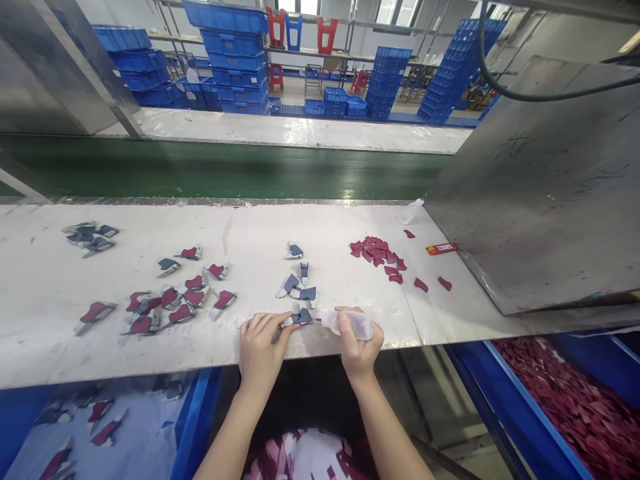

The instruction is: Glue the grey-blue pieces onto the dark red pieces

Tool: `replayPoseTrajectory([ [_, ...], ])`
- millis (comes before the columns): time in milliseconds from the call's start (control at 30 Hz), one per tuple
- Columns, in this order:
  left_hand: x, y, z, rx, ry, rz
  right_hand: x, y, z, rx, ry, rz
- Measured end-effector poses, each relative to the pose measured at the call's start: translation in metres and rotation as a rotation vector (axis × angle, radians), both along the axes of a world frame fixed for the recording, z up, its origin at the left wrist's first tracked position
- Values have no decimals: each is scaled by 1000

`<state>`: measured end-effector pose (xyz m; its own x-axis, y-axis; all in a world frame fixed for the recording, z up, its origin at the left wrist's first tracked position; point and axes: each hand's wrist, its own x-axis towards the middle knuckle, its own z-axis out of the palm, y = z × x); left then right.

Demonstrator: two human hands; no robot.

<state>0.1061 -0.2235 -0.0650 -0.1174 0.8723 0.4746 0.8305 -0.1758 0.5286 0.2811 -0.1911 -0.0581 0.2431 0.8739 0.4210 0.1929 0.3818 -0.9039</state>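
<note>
"Squeeze bottle [361, 325] in the right hand [361, 353], fingers wrapped snugly round its translucent body, and its nozzle [329, 321] is aimed left!"

"Aimed at what?"

"A blue-topped piece [301, 317], close to the near edge of the bench [320, 223]. The left hand [261, 343] has it, fingers pinched narrow on its left end."

"Any contact from that tip?"

"It's right up by the piece's right end; touching or not, I can't tell from here."

"What's lying around them?"

"Four more blue-topped pieces [308, 293] just beyond the hands! Off to the left, a crowd of maroon-topped pieces [183, 313], some overlapping."

"And the right side?"

"Flat maroon cutouts [377, 250] in a heap, a few strays near a small red-and-yellow packet [441, 249]. Lower right, a blue bin [483, 380] is loaded with maroon bits [570, 400]."

"Behind it all?"

"A green conveyor belt [280, 170], running across past the bench."
</note>
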Motion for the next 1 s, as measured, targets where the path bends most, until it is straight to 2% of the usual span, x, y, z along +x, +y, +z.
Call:
replayPoseTrajectory([
  [300, 0, -2, -1, 18, 5, 14, -1, 1, 5, -8, -5, 58],
  [600, 1, -1, 2, -11, 11, 13, -16, 0, 12, -209, 98, 63],
  [1000, 2, -1, 3, -12, 30, 17, -17, 1, 8, -189, 27, 79],
])
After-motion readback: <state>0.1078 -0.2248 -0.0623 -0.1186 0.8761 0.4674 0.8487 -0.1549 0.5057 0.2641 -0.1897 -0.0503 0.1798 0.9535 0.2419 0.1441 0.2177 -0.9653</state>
